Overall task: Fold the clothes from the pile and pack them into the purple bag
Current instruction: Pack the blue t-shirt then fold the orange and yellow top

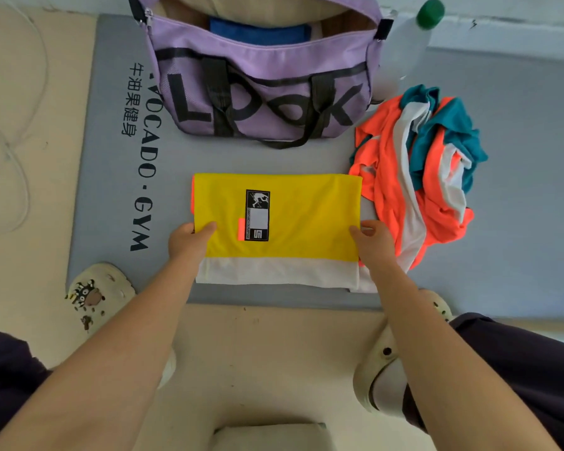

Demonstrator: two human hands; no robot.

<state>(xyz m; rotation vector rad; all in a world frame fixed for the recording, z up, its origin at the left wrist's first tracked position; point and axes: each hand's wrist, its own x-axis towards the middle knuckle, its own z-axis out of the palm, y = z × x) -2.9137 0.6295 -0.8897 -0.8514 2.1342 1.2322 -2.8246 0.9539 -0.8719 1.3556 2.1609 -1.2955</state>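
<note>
Squarely mid-mat: folded shirt (284, 222), a flat rectangle with its long axis running left to right, yellow panel toward the bag, white band nearest the knees, black printed label standing crosswise to the fold, thin orange trim peeking at the left edge

Left hand (189, 239) pinching the shirt's left edge, thumb on top of the yellow cloth, fingers tucked beneath; right hand (373, 242) pinching the right edge the same way

Beyond the shirt, purple bag (261, 89) lying broadside, zip mouth gaping, woven nylon with black webbing handles and big black lettering; inside, a blue folded item (258, 34) against a pale lining

Right of both, touching the shirt's corner, pile of clothes (417, 177): crumpled, slick sports fabric in orange, white and teal, heaped without shape

Underneath, smooth grey mat (111, 190) printed with dark lettering along its left side, spread over a beige floor

Pale clogs at either side, the left clog (95, 294) studded with small charms, the right clog (385, 369) half behind the forearm

Clear bottle with a green cap (430, 13) lying right of the bag, blurred

Thin white cord (10, 125) looping at far left
</note>
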